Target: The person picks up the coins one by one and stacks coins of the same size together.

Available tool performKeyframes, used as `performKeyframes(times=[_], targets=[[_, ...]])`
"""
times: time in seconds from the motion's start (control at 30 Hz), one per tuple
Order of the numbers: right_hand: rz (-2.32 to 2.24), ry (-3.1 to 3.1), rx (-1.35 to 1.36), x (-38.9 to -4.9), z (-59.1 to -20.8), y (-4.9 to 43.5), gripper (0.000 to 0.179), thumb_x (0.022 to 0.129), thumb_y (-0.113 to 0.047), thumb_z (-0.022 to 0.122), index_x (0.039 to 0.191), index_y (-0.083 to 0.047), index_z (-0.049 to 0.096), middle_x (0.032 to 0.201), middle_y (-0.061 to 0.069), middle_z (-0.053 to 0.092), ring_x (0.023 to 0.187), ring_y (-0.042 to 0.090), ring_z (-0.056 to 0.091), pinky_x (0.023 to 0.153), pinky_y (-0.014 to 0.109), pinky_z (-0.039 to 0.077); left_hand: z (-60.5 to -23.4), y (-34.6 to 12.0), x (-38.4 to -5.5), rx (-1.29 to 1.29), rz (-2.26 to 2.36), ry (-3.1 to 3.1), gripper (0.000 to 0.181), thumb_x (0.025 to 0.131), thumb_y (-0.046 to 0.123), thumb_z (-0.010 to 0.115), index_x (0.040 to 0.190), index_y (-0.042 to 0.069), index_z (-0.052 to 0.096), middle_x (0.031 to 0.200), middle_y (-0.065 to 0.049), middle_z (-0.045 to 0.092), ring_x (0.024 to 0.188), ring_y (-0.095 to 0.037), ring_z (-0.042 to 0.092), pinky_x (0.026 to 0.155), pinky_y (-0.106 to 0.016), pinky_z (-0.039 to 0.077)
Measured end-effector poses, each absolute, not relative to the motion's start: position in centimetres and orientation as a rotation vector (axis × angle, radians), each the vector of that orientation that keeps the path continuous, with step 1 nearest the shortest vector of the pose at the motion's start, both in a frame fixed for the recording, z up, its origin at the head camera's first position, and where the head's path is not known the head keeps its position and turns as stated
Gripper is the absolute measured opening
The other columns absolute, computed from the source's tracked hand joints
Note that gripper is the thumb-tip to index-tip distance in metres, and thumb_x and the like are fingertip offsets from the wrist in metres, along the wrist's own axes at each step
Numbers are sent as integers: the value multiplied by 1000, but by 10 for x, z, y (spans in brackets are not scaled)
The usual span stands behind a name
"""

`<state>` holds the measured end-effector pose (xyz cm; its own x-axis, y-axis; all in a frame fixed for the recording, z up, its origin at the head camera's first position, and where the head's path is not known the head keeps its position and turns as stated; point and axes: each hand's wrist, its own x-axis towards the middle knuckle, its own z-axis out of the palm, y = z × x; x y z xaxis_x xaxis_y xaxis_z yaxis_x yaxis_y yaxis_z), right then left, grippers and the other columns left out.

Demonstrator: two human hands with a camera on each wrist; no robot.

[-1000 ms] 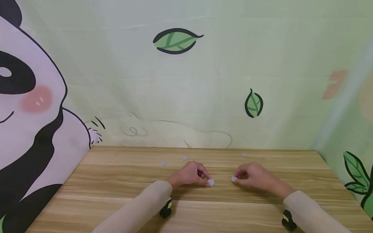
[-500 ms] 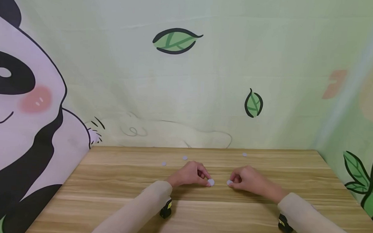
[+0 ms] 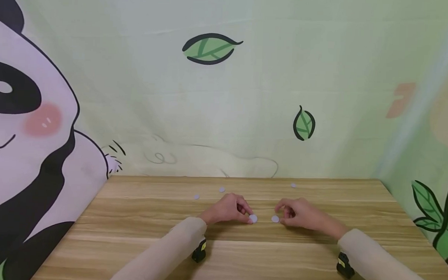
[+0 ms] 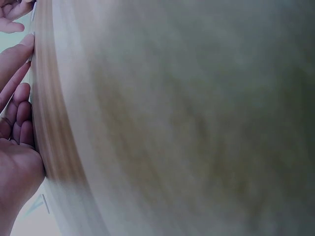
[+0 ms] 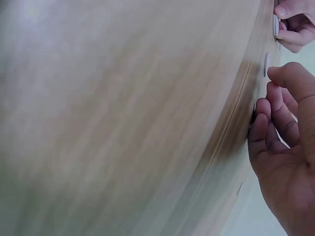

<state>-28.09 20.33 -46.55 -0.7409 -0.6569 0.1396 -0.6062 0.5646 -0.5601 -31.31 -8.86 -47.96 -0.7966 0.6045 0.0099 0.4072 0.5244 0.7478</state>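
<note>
- Your left hand (image 3: pixel 227 208) has its grip pinched on a white disc (image 3: pixel 253 218) at its three o'clock.
- A second disc (image 3: pixel 275 219) lies on the bench (image 3: pixel 256 262), nine o'clock from your right hand (image 3: pixel 302 213).
- That grip is slightly parted, holding nothing.

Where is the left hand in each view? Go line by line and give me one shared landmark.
Head: left hand below centre.
Left wrist: left hand along the left edge.
Right wrist: left hand in the top right corner.
Shared landmark: the wooden table.
</note>
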Motion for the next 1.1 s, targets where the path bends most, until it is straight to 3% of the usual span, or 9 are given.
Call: performKeyframes(times=[0.43, 0.63, 0.9, 1.1], targets=[[-862, 2693, -1068, -280, -463, 200, 11, 94, -13, 73, 104, -16, 72, 70, -12, 56, 64, 1, 49, 60, 21, 43, -477, -88, -312, 846, 1139, 2514, 14, 79, 19, 90, 89, 16, 82, 80, 6, 62, 74, -4, 52, 67, -19, 42], [-866, 2723, -1043, -278, -466, 197, 12, 94, -25, 75, 100, -15, 68, 68, -13, 54, 60, 0, 46, 58, 20, 40, -477, -88, -311, 842, 1136, 2516, 14, 79, 19, 90, 89, 16, 82, 80, 6, 62, 74, -4, 52, 66, -18, 42], [-871, 2691, -1057, -281, -467, 199, 19, 96, -26, 73, 112, -16, 71, 71, -12, 55, 64, 2, 48, 60, 21, 42, -479, -89, -314, 856, 1147, 2508, 14, 79, 19, 90, 89, 15, 82, 79, 5, 63, 74, -4, 52, 66, -19, 42], [-880, 2690, -1053, -281, -469, 198, 13, 97, -27, 72, 108, -21, 72, 69, -12, 53, 63, 3, 47, 59, 21, 40, -481, -89, -314, 855, 1144, 2516, 14, 79, 21, 90, 89, 16, 82, 80, 5, 63, 74, -4, 52, 66, -19, 42]])
